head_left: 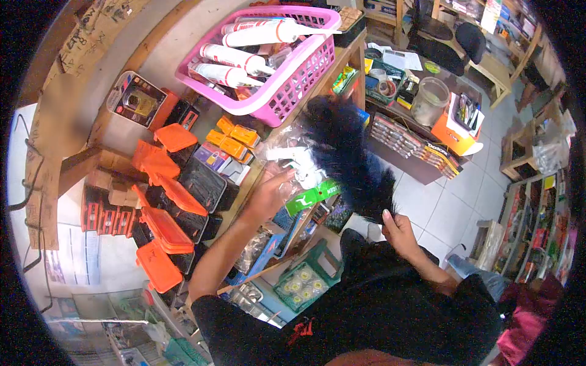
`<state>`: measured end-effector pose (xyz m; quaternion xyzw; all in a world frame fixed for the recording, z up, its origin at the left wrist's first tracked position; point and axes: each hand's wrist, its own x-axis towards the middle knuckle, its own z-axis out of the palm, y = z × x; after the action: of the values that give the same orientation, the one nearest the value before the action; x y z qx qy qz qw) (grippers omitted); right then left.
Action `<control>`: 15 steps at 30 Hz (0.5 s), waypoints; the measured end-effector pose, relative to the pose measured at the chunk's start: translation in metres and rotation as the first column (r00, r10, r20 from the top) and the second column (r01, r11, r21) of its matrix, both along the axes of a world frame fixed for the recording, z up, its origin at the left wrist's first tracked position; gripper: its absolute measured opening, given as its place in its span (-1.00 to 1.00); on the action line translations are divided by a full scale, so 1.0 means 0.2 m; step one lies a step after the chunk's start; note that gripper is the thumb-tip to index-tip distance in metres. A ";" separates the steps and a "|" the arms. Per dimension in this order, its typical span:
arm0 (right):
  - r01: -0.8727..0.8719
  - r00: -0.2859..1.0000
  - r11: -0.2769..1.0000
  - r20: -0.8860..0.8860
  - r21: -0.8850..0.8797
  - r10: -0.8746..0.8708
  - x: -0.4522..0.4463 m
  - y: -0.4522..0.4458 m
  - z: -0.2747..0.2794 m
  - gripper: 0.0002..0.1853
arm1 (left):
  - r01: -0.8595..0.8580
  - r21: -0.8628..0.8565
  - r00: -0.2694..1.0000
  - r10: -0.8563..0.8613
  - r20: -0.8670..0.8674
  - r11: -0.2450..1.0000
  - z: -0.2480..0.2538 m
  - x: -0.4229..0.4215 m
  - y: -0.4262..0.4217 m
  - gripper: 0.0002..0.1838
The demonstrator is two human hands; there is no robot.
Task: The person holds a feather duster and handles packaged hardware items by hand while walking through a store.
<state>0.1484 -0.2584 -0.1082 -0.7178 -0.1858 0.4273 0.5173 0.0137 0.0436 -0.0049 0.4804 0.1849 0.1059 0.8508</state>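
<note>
My left hand (268, 192) has its fingers closed on a clear plastic packet (305, 168). White plastic parts show inside it, and a green label (312, 196) runs along its lower edge. In front of my body is a dark, bushy feather duster (351, 158), and my right hand (400, 235) grips its lower end with the thumb on top. The duster's upper part lies beside the packet; its handle is hidden.
A pink basket (271, 100) of white sealant tubes stands on the shelf ahead. Open orange-lidded boxes (165, 229) and small orange cartons (235, 139) sit at the left. Below is a green crate (332, 268). A counter with a clear tub (431, 97) stands at right.
</note>
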 end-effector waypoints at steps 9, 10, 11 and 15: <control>-0.030 0.998 0.995 -0.045 0.098 0.035 -0.10 0.02 -0.05 -0.41 | -0.002 0.735 1.000 0.024 -0.019 0.678 -0.25 -0.09 0.15 -0.56; -0.073 0.997 0.991 0.011 0.111 0.072 -0.10 0.02 -0.03 -0.42 | -0.003 0.922 1.000 -0.022 0.012 0.387 -0.26 -0.11 0.18 -0.57; -0.103 0.990 0.988 0.110 0.116 0.091 -0.10 0.02 0.00 -0.42 | -0.019 0.999 0.997 -0.075 0.023 0.051 -0.26 -0.13 0.19 -0.59; 0.034 0.995 0.991 -0.094 0.131 -0.022 -0.09 0.02 0.02 -0.42 | -0.040 0.377 0.995 0.001 0.104 0.925 -0.12 -0.06 0.06 -0.64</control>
<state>0.1298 -0.2543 -0.1048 -0.6640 -0.1796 0.4395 0.5777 0.0020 0.0556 -0.0288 0.6276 0.1224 0.1725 0.7493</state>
